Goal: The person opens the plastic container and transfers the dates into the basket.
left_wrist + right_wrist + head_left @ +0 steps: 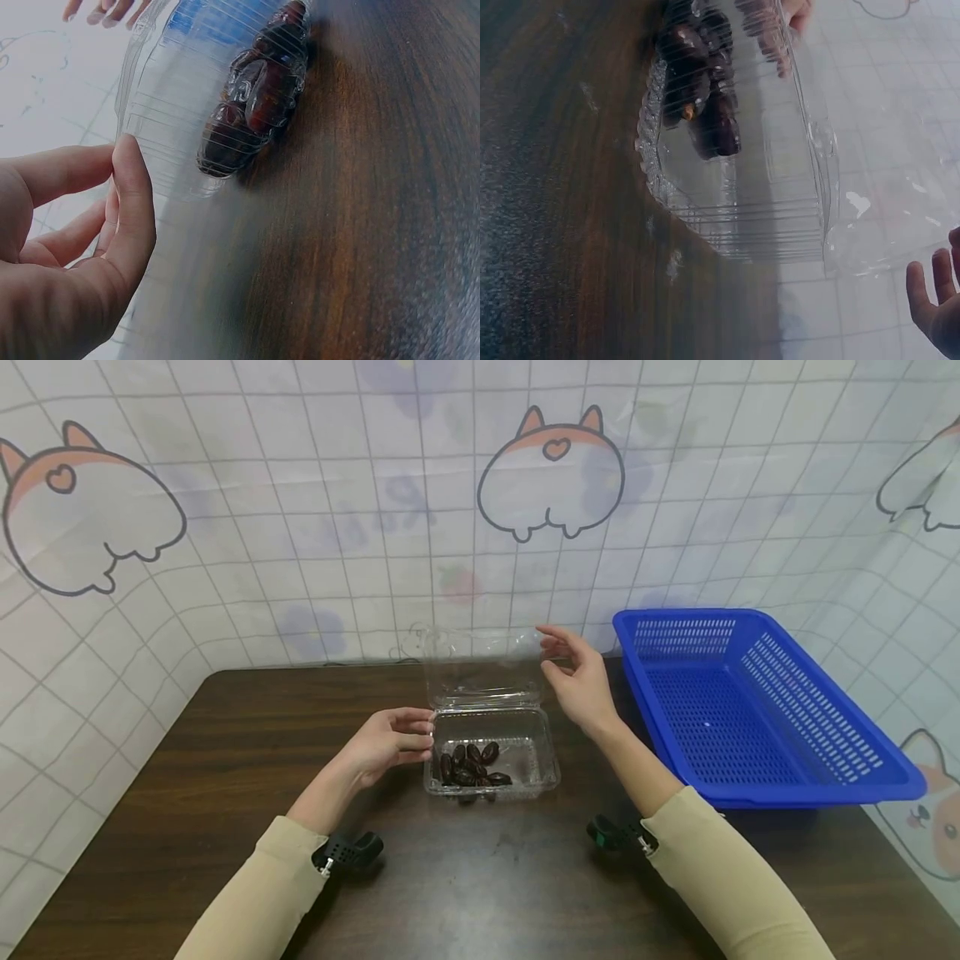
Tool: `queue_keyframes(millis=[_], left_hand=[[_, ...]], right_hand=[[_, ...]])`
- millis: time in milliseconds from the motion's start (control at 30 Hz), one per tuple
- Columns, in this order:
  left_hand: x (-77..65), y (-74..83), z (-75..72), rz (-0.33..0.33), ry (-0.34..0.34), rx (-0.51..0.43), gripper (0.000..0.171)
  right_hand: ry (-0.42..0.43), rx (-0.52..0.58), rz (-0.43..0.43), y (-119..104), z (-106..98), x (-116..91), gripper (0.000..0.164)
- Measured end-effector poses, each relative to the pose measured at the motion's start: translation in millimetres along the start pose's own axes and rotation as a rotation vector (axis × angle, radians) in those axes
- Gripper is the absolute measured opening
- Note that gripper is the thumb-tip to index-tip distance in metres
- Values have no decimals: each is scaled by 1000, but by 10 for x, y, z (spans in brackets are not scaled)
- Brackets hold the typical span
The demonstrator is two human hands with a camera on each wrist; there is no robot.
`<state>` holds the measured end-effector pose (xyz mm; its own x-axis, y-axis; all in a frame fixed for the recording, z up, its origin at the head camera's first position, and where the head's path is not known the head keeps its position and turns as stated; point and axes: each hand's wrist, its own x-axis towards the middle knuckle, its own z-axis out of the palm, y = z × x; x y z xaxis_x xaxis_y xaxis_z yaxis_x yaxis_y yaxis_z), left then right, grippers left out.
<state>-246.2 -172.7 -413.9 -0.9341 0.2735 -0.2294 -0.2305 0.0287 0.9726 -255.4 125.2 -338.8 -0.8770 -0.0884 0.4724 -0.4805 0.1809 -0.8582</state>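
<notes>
A clear plastic clamshell container [531, 745] stands on the table with its lid [483, 675] swung up at the back. Several dark brown dates [471, 765] lie in its base, mostly toward the left and front. My left hand [384, 745] is at the container's left side; in the left wrist view its thumb [133, 176] and a finger pinch the rim. My right hand [583, 687] is raised by the lid's right edge, fingers loosely bent and apart, holding nothing. In the right wrist view its fingers [941, 277] show beside the clear lid.
A blue slotted plastic basket [810, 793] stands on the right of the brown wooden table [187, 802], close to my right forearm. A patterned cloth wall [360, 552] rises behind the table. Both wrists wear black straps [348, 852].
</notes>
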Motion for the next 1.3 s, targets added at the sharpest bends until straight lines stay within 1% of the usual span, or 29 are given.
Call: queue_keyframes(millis=[167,333,500,767,967,1200,1300], left_hand=[[3,1,0,17,-9,4,49],[-1,2,3,10,-7,5,49],[-3,7,8,6,3,-6,50],[-21,-4,11,7,-1,-8,49],[-14,-18,13,14,2,-13,47],[-12,-23,12,6,6,-25,48],[-15,-20,8,2,8,-24,47]], right_hand=[[-3,5,-13,46,0,49,49],[-9,6,-6,99,6,83,53],[1,7,24,129,31,107,56],[16,29,68,200,54,102,60],[8,29,128,255,55,95,61],[-3,-14,187,725,48,169,66],[-13,-48,225,738,47,162,64]])
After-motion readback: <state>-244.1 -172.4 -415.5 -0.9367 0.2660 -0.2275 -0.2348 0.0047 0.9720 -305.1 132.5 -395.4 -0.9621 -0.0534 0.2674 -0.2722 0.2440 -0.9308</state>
